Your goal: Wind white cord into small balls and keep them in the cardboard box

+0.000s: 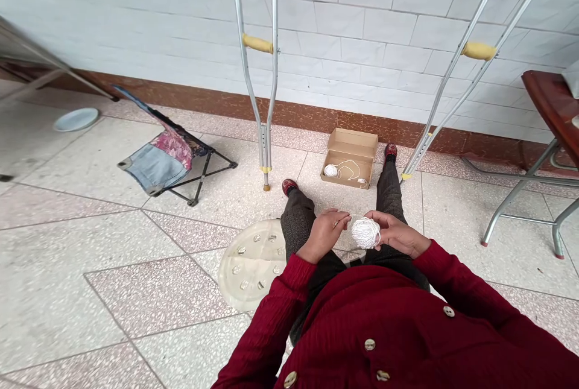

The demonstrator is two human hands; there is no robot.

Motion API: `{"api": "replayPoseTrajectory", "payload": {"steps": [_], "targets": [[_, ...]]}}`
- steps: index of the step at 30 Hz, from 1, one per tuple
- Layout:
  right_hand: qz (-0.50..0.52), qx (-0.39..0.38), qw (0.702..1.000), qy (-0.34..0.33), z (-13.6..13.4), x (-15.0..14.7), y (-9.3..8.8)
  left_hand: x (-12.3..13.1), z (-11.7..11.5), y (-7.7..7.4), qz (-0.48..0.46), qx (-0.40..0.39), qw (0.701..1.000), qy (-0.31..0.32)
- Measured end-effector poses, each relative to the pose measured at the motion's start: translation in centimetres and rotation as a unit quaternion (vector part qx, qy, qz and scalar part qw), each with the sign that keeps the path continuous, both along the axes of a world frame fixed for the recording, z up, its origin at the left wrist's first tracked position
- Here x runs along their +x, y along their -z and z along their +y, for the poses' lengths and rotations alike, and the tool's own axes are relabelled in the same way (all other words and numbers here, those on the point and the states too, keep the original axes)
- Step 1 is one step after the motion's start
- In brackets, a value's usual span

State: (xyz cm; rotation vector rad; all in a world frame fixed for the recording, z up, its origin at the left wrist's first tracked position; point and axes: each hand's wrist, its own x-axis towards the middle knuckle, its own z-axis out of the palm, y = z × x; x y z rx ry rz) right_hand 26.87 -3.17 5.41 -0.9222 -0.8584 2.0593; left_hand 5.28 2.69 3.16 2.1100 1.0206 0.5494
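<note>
In my right hand (pixel 398 236) is a ball of white yarn (pixel 365 233), gripped from its right side with the thumb and fingers around it, above my lap. My left hand (pixel 326 233) is just left of the ball, its fingers curled into a pinch. Whatever is between those fingertips is too small to make out. Beyond my hands, an open cardboard box (pixel 347 180) lies on the floor between my feet. Inside it are a second white yarn ball (pixel 330 170), a loose looping strand and a small white tuft (pixel 362 181).
One crutch (pixel 266 142) leans on the tiled wall beyond my left foot, another crutch (pixel 423 142) beyond my right. A folding stool (pixel 163 163) and a pale plate (pixel 76 119) are at left. A round plastic stool top (pixel 248 262) is beside my left leg, a red-seated chair (pixel 549 111) at right.
</note>
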Motion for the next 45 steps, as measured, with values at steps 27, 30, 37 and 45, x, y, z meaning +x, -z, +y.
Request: {"api": "replayPoseTrajectory", "payload": {"steps": [27,30,37,45], "targets": [[-0.007,-0.015,0.998,0.059,-5.3,-0.7,2.0,2.0,-7.1,5.2,0.017,-0.123,0.992,-0.009],[-0.005,-0.014,0.998,0.057,-5.2,-0.9,1.8,1.9,-7.1,5.7,0.028,-0.117,0.993,-0.007],[-0.032,0.039,0.993,0.109,-3.9,-1.0,0.9,2.2,-6.9,5.2,0.070,-0.111,0.991,0.003],[-0.192,0.112,0.938,0.266,0.8,1.1,3.2,3.2,-6.5,2.4,0.085,-0.100,0.989,0.074]]}}
